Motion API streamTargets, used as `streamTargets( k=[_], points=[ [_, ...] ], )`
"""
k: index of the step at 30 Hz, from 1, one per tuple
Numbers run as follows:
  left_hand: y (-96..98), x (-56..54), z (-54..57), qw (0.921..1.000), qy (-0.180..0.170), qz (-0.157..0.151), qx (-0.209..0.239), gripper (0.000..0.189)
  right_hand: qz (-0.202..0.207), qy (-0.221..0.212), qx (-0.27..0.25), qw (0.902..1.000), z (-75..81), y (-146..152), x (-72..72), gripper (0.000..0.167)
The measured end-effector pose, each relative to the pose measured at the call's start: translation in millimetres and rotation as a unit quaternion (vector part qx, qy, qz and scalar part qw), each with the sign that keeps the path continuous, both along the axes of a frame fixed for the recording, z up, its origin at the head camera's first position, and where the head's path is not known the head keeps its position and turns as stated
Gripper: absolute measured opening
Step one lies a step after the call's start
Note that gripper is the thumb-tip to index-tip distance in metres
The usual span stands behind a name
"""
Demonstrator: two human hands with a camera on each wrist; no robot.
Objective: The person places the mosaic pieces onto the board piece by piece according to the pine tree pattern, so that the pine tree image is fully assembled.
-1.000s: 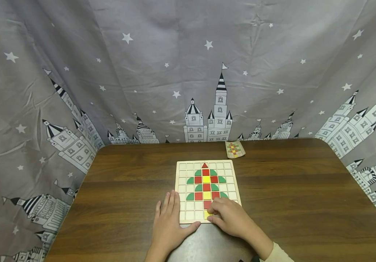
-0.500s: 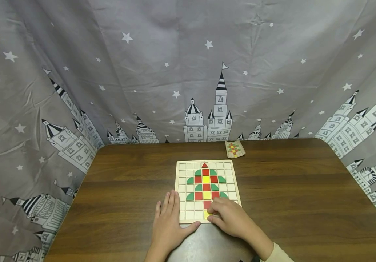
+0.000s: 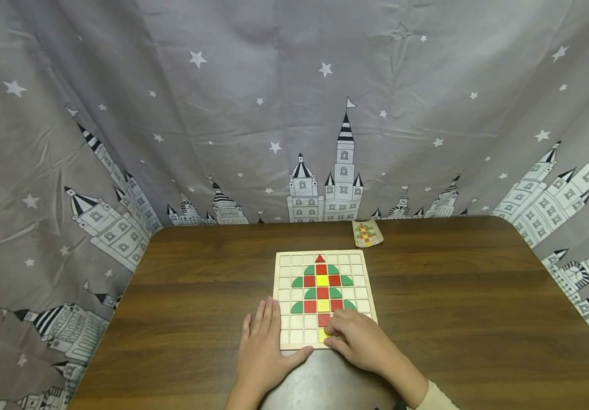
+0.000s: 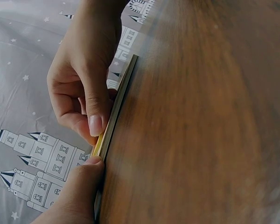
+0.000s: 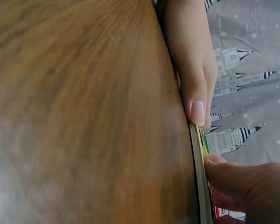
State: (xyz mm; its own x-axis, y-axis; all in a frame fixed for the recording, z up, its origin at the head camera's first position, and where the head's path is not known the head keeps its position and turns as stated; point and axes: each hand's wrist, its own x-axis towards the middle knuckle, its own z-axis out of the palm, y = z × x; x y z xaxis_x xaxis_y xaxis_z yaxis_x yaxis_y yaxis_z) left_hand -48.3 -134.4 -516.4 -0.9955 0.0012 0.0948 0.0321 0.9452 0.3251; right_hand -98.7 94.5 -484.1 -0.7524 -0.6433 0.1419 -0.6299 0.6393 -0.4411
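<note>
A pale wooden grid board (image 3: 295,337) lies on the table, with red, yellow and green pieces forming a tree shape. My right hand (image 3: 363,343) is at the bottom row, its thumb and curled fingers pinching a yellow square tile (image 3: 322,336) that sits at or in its cell. In the left wrist view, the thumb and a finger meet at this yellow tile (image 4: 97,146). My left hand (image 3: 264,356) rests along the board's left edge, fingers straight, with the thumb at the front edge. The right hand covers part of the board's lower right.
A small paper card (image 3: 368,234) printed with a similar tree pattern lies behind the board, near the back edge of the brown wooden table (image 3: 202,273). A grey curtain (image 3: 243,114) with castles and stars hangs behind and at both sides.
</note>
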Motion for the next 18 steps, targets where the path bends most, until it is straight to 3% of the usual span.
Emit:
streamTargets(
  k=[15,18],
  points=[
    [0.7,0.7,1.1,1.0,-0.004,0.0,-0.006,0.121,-0.007,-0.011,0.004,0.9999,2.3,1.0,0.3,0.016],
    [0.5,1.1,1.0,1.0,-0.005,0.001,-0.006,0.121,-0.007,-0.014,0.001,0.9999,2.9,0.5,0.8,0.01]
  ],
)
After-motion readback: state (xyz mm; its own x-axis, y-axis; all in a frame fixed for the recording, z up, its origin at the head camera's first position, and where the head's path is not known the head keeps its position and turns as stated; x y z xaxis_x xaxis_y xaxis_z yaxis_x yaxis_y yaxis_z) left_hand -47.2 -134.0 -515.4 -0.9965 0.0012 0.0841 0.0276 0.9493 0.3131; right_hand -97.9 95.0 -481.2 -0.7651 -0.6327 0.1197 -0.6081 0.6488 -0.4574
